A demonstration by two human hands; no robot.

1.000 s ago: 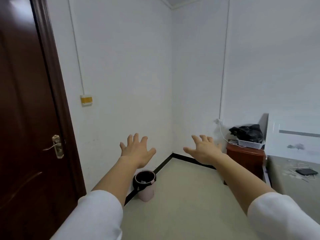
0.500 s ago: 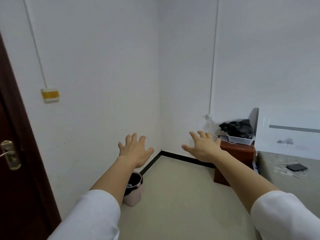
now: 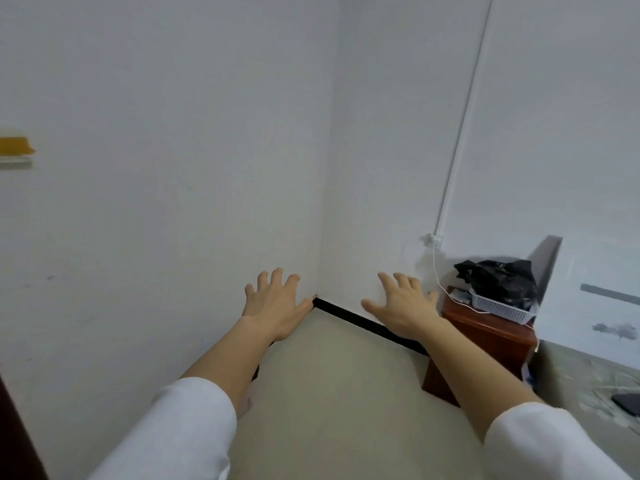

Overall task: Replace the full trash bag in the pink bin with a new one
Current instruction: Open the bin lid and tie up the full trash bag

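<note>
Hands, left and right, fingers spread and empty, over the floor.

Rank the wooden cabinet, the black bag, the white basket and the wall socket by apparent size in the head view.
1. wooden cabinet
2. black bag
3. white basket, partly hidden by the bag, so this place is unsure
4. wall socket

Head view looks forward and down toward the room corner.
</note>
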